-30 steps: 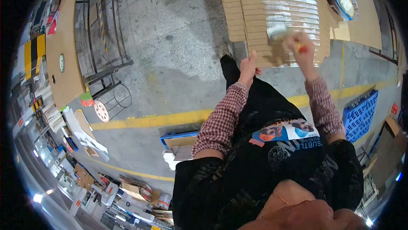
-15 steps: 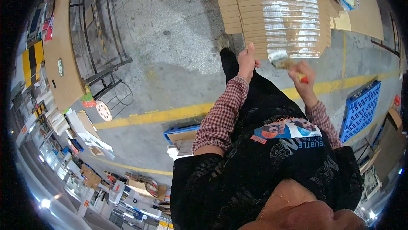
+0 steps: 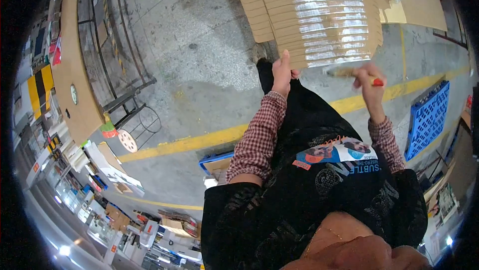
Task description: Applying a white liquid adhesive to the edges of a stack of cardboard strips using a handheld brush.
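Observation:
A stack of flat brown cardboard sheets (image 3: 319,15) lies on the floor ahead, with shiny clear tape strips across its top. My left hand (image 3: 282,73) presses on the stack's near edge, fingers together. My right hand (image 3: 366,78) is closed around a tape dispenser (image 3: 349,73) with a red handle end, held just off the stack's near edge, to the right of my left hand. Both arms wear red checked sleeves over dark clothing.
A yellow line (image 3: 189,142) crosses the grey concrete floor. A blue plastic pallet (image 3: 429,120) lies at the right. A black metal rack (image 3: 107,45) and a small wire stand (image 3: 142,130) are at the left. Shelves with boxes (image 3: 105,185) curve along the lower left.
My right hand with the tape dispenser has come down from the top of the stack to its near edge. My left hand has stayed at that edge.

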Motion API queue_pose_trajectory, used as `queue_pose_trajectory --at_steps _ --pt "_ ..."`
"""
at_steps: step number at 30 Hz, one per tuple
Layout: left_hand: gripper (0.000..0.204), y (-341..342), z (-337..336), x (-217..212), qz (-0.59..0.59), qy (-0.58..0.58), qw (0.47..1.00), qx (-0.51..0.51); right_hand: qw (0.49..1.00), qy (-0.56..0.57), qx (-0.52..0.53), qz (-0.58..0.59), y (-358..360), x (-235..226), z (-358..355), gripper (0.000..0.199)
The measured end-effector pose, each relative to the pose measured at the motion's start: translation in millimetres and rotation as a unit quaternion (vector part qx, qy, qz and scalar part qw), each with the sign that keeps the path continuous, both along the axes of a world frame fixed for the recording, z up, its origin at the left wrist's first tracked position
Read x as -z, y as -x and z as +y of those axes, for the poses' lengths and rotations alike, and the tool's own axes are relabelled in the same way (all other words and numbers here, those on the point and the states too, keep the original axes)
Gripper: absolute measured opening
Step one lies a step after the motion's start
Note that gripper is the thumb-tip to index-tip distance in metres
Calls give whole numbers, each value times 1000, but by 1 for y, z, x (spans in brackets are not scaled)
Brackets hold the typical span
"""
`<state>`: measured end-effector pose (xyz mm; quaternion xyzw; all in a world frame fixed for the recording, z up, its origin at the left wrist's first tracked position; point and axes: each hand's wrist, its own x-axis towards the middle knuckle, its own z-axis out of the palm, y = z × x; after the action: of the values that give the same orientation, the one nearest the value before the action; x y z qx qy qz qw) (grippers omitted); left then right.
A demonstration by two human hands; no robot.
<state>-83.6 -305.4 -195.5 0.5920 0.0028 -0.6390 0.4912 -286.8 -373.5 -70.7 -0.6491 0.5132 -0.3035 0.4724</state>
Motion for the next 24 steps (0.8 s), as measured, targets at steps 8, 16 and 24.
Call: queue_pose_trajectory --at_steps 8,16,24 --pt "45 4 -6 2 -3 -22 1000 -5 998 18 55 26 35 19 8 19" --pt "46 6 -5 -1 -29 -26 999 5 996 31 75 32 35 10 -24 26" --pt "49 -3 -4 -4 -98 -7 990 105 985 141 85 -58 -30 -3 -106 21"
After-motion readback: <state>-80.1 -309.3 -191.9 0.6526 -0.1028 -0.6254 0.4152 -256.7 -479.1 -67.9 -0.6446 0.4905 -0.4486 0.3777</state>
